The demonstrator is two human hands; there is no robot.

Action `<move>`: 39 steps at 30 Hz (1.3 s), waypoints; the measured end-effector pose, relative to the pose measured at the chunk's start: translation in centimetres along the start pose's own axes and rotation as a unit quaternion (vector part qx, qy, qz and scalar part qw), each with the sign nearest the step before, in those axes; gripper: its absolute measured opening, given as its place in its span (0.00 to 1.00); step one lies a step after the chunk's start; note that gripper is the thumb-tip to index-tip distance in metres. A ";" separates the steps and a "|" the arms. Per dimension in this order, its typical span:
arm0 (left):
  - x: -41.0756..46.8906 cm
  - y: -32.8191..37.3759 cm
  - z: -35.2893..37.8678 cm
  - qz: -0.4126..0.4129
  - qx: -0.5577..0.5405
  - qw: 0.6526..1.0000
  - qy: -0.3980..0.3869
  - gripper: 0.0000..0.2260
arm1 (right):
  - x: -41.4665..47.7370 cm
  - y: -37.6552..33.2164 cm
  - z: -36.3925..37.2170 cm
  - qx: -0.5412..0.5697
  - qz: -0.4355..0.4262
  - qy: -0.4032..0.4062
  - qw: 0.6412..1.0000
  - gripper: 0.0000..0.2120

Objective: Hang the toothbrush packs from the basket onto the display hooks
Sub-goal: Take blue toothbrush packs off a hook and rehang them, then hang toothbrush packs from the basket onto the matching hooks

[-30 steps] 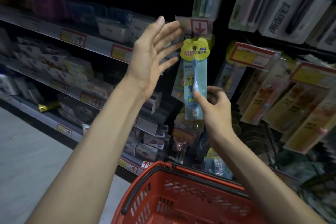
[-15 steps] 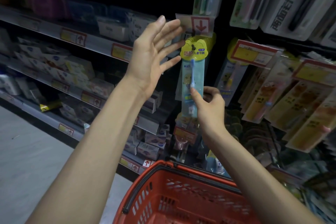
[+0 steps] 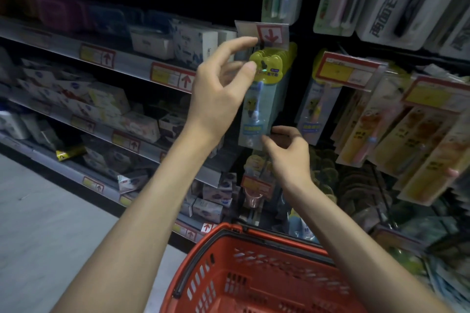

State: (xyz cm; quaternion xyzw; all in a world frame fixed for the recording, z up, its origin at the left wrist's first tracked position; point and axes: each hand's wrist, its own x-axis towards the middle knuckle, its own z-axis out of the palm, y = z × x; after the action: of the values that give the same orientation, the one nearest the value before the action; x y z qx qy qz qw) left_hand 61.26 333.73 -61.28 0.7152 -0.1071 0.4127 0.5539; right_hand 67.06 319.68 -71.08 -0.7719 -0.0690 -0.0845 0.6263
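Note:
A pale blue toothbrush pack (image 3: 255, 112) with a yellow header hangs at a display hook (image 3: 263, 65), in front of several like packs. My left hand (image 3: 221, 86) is raised beside the header. Its thumb sits against the header's left edge and its forefinger touches the price tag (image 3: 269, 34) with a red arrow above. My right hand (image 3: 288, 154) pinches the pack's bottom right corner. The red basket (image 3: 218, 259) sits low in front of me, under my forearms.
Orange and yellow toothbrush packs (image 3: 396, 132) hang on hooks to the right, and larger white packs (image 3: 386, 7) hang above. Shelves of boxed goods (image 3: 106, 107) run off to the left. Pale floor (image 3: 38, 223) lies at the lower left.
The pack has gone up and back onto the hook. My left hand, spread open before, has curled in at the pack's header and the tag. My right hand has slid to the pack's bottom.

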 end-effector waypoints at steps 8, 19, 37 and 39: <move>-2.0 -0.6 1.1 -0.008 0.060 0.998 0.014 0.11 | -2.4 1.0 -3.2 -0.059 -0.056 -0.034 0.996 0.12; -8.0 -0.8 0.6 -0.086 0.155 0.978 -0.112 0.13 | -6.1 1.1 -8.8 -0.128 -0.084 -0.084 0.985 0.15; -24.7 -0.6 2.0 -0.058 0.374 0.784 -0.493 0.24 | -17.4 11.1 -21.5 -0.356 -0.052 -0.267 0.894 0.24; -26.7 -0.6 1.8 -0.064 0.378 0.762 -0.521 0.25 | -18.5 13.1 -21.8 -0.398 -0.037 -0.322 0.858 0.28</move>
State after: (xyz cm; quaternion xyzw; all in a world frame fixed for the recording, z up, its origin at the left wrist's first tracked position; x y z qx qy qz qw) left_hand 45.45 324.23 -80.70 0.9767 -0.1686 -0.0527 0.1220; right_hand 50.79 295.64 -83.20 -0.9366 -0.2556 0.1249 0.2047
